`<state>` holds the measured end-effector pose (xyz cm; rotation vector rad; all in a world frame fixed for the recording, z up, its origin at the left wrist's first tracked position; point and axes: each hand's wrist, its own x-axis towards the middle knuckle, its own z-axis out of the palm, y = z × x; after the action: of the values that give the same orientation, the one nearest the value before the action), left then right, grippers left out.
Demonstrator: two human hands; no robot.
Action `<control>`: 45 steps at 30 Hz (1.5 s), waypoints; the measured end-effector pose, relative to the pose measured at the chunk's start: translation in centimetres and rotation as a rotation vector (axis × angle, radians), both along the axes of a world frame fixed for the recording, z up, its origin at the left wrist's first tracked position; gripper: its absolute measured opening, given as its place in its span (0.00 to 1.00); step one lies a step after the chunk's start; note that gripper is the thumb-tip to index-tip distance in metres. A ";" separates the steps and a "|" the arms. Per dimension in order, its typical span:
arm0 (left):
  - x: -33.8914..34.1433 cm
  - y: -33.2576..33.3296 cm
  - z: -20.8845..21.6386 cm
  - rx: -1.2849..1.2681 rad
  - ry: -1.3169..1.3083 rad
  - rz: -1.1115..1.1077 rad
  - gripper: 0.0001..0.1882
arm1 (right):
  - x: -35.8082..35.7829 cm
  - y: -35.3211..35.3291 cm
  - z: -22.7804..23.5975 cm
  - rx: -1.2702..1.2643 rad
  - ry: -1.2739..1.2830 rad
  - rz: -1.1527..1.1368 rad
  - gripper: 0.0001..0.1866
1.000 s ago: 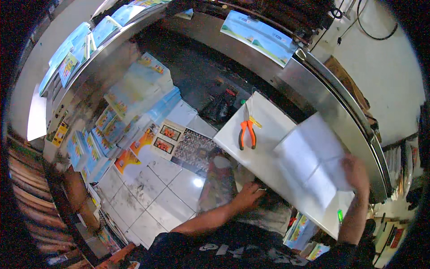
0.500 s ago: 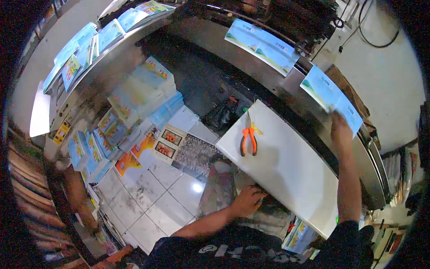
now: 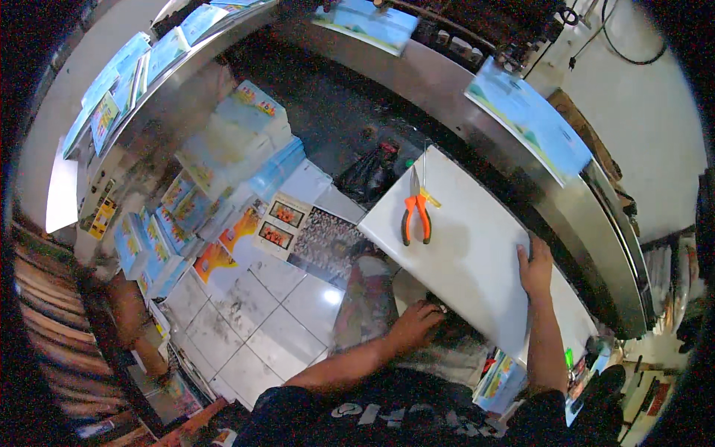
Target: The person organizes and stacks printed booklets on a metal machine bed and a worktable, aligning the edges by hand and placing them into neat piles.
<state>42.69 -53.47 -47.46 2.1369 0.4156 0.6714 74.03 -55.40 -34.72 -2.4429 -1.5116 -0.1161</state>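
Observation:
My right hand (image 3: 535,270) rests on the long white tabletop (image 3: 477,253) close to its far edge, thumb apart from the fingers, holding nothing. Below the table's near edge, by my lap, my left hand (image 3: 417,326) has its fingers curled; whatever may be in them is hidden. Orange-handled long-nose pliers (image 3: 415,216) lie on the table's left part. Beside them is a screwdriver with a yellow handle (image 3: 430,198). Beyond my right hand, a blue printed sheet (image 3: 532,123) lies on the curved-looking metal ledge (image 3: 596,223).
Another blue sheet (image 3: 369,26) lies farther left along the ledge. Tall stacks of printed booklets (image 3: 249,119) stand at left, above a tiled floor (image 3: 261,313). More booklets (image 3: 167,52) line a metal shelf. A black plastic bag (image 3: 369,171) sits beyond the table's left corner.
My right hand has come off the blue sheet on the ledge and drawn back onto the white tabletop. The sheets on the ledge appear farther left. My left hand stays by the table edge.

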 end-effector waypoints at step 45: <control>-9.6 8.7 10.3 -0.189 -0.021 0.799 0.12 | 2.2 -0.7 -2.8 -0.030 -0.053 -0.142 0.27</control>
<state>33.13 -44.79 -37.15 1.7424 1.2966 1.0350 76.28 -56.05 -37.56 -2.5891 -1.3692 -0.1882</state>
